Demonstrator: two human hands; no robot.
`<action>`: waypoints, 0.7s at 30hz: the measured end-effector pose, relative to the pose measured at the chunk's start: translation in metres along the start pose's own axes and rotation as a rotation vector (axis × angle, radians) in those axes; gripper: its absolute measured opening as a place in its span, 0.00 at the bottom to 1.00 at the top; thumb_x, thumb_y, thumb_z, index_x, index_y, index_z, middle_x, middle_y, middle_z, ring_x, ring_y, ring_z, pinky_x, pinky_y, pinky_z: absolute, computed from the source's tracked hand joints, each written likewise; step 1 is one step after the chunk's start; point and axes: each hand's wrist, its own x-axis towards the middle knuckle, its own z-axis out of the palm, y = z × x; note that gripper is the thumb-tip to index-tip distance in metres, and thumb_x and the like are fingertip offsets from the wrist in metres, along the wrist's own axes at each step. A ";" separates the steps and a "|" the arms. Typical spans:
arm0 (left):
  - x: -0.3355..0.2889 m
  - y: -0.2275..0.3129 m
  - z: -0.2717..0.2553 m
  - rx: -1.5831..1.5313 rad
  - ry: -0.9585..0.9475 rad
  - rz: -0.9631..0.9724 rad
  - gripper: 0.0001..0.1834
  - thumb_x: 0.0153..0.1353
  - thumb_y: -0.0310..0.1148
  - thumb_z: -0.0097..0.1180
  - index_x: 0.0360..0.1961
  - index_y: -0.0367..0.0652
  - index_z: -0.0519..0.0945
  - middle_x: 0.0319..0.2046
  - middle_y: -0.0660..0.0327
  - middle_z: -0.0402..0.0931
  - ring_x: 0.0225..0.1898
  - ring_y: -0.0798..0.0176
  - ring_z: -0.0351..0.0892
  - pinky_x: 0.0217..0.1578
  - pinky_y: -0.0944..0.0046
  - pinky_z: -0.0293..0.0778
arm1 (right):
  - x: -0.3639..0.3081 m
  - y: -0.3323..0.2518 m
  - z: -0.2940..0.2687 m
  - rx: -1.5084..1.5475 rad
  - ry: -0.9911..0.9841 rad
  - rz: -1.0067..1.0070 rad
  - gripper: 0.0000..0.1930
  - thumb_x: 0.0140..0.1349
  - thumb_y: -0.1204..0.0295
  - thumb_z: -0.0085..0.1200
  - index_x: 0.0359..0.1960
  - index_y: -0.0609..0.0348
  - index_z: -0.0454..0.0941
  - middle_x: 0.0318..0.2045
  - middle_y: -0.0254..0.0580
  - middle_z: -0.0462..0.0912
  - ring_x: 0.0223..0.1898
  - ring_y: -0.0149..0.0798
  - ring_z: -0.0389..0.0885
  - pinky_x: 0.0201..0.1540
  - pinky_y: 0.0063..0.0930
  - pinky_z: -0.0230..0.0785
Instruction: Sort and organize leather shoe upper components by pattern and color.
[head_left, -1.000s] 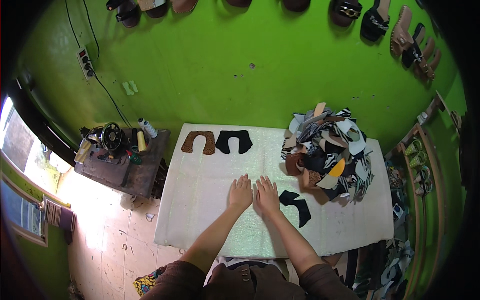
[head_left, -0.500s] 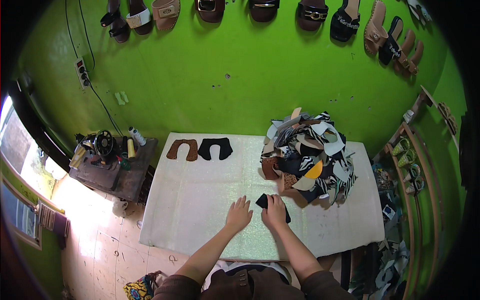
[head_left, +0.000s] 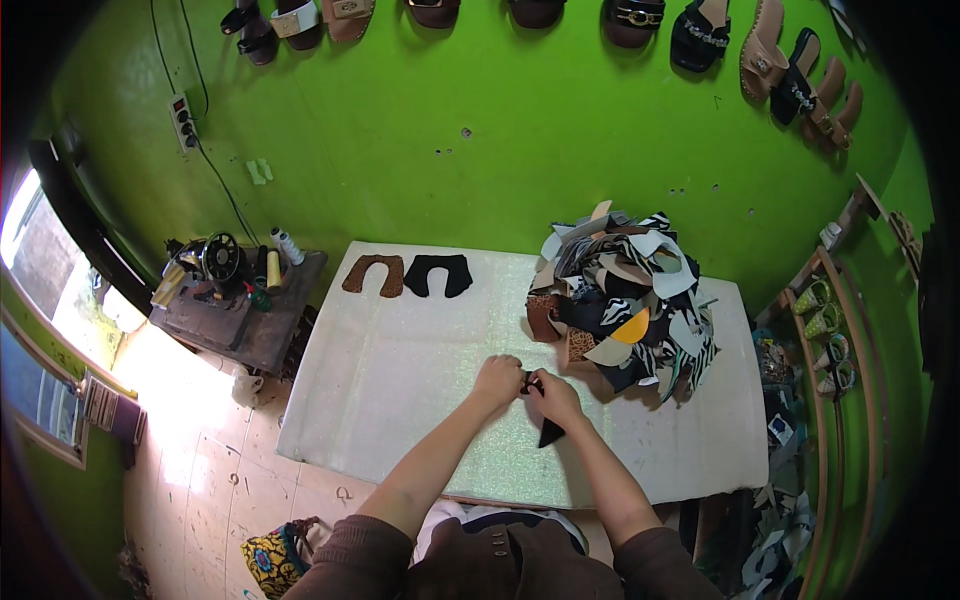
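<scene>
Over the white-covered table (head_left: 370, 400), my left hand (head_left: 497, 382) and my right hand (head_left: 557, 400) meet at a black leather or fabric piece (head_left: 550, 433). The right fingers pinch it from above, and a pointed end hangs out below that hand. My left fingers are curled in at its other end; part of the piece is hidden by both hands. Farther off lie two flat U-shaped cutouts, one brown speckled (head_left: 389, 277) and one black (head_left: 455, 276), side by side. A heap of mixed scraps (head_left: 620, 300) rises beyond my right hand.
An old sewing machine (head_left: 222, 258) with thread spools (head_left: 287, 246) stands on a small dark table (head_left: 255, 335) at the left. Sandals (head_left: 700, 38) hang on the green wall. A wooden rack (head_left: 838, 370) with shoes stands at the right. A patterned bag (head_left: 275, 560) is at the lower left.
My left hand has moved right and curled its fingers onto the black piece. The piece has turned, its point now hanging toward me. The whole view has shifted slightly.
</scene>
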 end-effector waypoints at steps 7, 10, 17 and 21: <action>0.035 -0.005 -0.043 0.327 -0.082 -0.143 0.08 0.47 0.36 0.55 0.27 0.47 0.82 0.34 0.60 0.77 0.43 0.58 0.75 0.44 0.59 0.67 | 0.012 0.006 -0.003 0.020 -0.086 0.095 0.16 0.55 0.64 0.51 0.42 0.59 0.73 0.33 0.52 0.80 0.36 0.52 0.79 0.38 0.40 0.70; 0.036 -0.014 -0.053 0.349 -0.049 -0.203 0.08 0.48 0.36 0.55 0.28 0.47 0.82 0.35 0.60 0.77 0.43 0.59 0.75 0.44 0.60 0.67 | 0.020 0.002 0.000 0.172 -0.016 0.060 0.17 0.54 0.64 0.54 0.43 0.60 0.74 0.31 0.53 0.80 0.35 0.51 0.79 0.37 0.37 0.70; 0.063 0.005 -0.107 0.468 -0.331 -0.476 0.15 0.59 0.37 0.47 0.47 0.53 0.78 0.48 0.65 0.76 0.53 0.60 0.70 0.53 0.50 0.55 | 0.040 0.013 -0.005 0.339 0.073 -0.017 0.15 0.55 0.67 0.56 0.38 0.67 0.73 0.20 0.37 0.71 0.22 0.29 0.68 0.27 0.25 0.63; 0.101 -0.001 -0.121 0.552 -0.632 -0.600 0.19 0.57 0.38 0.49 0.50 0.51 0.76 0.47 0.57 0.75 0.53 0.56 0.69 0.52 0.45 0.53 | 0.066 0.014 -0.011 0.477 0.108 -0.057 0.10 0.57 0.70 0.55 0.34 0.64 0.72 0.19 0.26 0.64 0.22 0.22 0.60 0.25 0.19 0.56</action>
